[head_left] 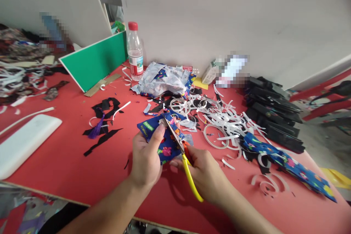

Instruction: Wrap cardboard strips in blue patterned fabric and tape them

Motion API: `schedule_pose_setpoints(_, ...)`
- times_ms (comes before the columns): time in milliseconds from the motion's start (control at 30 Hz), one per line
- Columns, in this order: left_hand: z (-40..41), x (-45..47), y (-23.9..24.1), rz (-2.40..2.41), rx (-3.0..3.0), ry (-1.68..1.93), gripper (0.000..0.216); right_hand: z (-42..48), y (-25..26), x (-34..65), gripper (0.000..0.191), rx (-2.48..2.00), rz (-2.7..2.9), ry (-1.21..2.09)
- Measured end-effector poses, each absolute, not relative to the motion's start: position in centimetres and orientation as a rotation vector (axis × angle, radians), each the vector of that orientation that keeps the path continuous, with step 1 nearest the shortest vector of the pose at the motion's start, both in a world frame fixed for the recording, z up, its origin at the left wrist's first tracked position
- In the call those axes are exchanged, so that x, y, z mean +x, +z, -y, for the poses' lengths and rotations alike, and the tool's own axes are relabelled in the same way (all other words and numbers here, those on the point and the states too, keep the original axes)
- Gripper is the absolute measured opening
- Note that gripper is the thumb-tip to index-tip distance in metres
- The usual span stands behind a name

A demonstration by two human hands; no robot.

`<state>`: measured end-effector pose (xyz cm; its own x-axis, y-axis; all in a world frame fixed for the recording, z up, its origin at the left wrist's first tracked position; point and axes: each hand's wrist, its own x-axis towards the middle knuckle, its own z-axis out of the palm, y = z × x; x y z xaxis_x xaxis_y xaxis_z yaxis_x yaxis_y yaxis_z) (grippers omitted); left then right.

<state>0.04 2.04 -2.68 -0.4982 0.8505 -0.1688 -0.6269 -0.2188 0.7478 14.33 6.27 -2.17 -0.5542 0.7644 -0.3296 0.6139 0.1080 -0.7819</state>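
Note:
My left hand (146, 157) grips a small piece of blue printed fabric (166, 150) with its thumb on top. The cloth carries a bright pattern and a green patch of lettering. My right hand (201, 166) is closed on scissors (189, 179) with a yellow and a red handle. Their blades lie across the right part of the fabric, pointing away from me; whether they are fully together is hard to see. Part of the red handle is hidden by my fingers.
Heaped white strips (225, 120) lie right of centre, before stacked black pieces (274, 113). Folded fabric (164, 78) sits by a water bottle (134, 53) at the back. A green board (95, 60) and white power bank (30, 142) are left. Blue printed fabric (296, 166) lies right.

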Motion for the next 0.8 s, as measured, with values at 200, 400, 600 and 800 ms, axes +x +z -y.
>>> schedule_pose_setpoints(200, -1.8, 0.1, -3.6, -1.079, 0.397, 1.912, 0.024, -6.4, -2.7, 14.3, 0.057, -1.488, 2.240, 1.297)
schedule_pose_setpoints(400, -1.8, 0.1, -2.9, -1.044, 0.377, 1.899, 0.025, -6.2, -2.3, 14.2, 0.062, -1.503, 2.173, 1.405)
schedule_pose_setpoints(600, -2.4, -0.9, -2.4, -1.040, 0.266, 1.798, 0.032, -7.6, -2.8, 15.4, 0.061, -1.464, 1.902, 1.545)
schedule_pose_setpoints(800, -2.9, -1.5, -2.3, -0.931, 0.308, 1.750, 0.028, -9.0, -2.7, 15.9, 0.055, -1.417, 1.733, 1.423)
